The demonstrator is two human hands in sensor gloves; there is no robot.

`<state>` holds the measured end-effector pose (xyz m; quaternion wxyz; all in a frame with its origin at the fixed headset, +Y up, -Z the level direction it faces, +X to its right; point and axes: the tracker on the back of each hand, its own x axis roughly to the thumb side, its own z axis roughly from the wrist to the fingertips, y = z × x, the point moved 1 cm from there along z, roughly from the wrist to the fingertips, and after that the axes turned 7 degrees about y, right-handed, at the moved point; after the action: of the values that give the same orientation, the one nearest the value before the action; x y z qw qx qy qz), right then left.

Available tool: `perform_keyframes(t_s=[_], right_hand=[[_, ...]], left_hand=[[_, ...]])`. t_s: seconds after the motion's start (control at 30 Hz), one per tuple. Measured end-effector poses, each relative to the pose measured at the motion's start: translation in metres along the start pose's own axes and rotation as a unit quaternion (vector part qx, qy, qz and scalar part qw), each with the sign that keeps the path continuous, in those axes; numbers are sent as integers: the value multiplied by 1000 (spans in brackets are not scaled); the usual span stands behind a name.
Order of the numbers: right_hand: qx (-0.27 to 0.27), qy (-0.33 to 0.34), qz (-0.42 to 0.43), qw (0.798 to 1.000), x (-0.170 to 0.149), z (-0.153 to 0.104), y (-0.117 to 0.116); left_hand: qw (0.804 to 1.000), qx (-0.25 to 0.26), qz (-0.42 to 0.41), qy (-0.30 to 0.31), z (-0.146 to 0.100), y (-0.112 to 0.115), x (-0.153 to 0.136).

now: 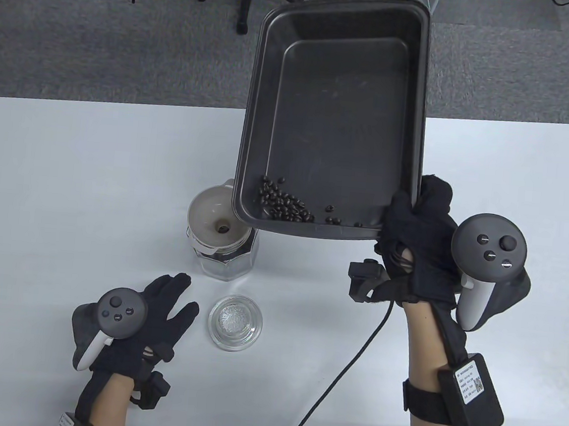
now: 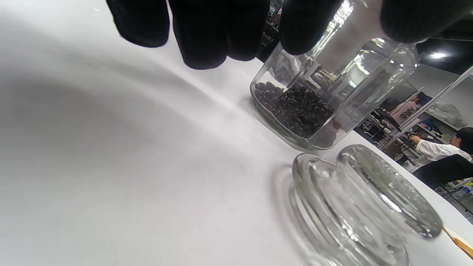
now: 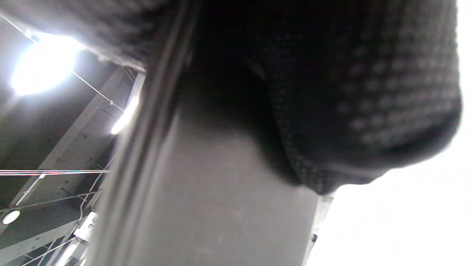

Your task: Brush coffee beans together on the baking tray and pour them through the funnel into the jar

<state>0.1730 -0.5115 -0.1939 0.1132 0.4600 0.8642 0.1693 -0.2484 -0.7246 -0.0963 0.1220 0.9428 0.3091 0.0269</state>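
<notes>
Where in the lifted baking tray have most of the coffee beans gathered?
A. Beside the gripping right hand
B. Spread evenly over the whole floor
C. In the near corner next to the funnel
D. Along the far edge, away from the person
C: in the table view the coffee beans cluster in the baking tray's near-left corner, by the funnel.

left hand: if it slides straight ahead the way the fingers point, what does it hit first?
Probably the jar: the left hand rests open on the table, fingers aimed up-right at its base. The glass lid sits just right of that line.
</notes>
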Motion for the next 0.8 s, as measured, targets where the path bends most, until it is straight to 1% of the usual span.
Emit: perform_keyframes(t_s=[0.23,0.43,0.57,0.8], right_hand=[[-25,47,-3,999,18,3,-12],[-34,70,-1,997,32,4,-16],[-44,102,-21,994,41,2,-18],[-53,137,-32,989,51,-5,-25]], left_hand=[[1000,-4,2,1,1,1,1],[1000,-5,-2,-1,1,1,0],[1000,-6,-1,-2,2,1,1],[1000,-5,0,0,2,1,1]])
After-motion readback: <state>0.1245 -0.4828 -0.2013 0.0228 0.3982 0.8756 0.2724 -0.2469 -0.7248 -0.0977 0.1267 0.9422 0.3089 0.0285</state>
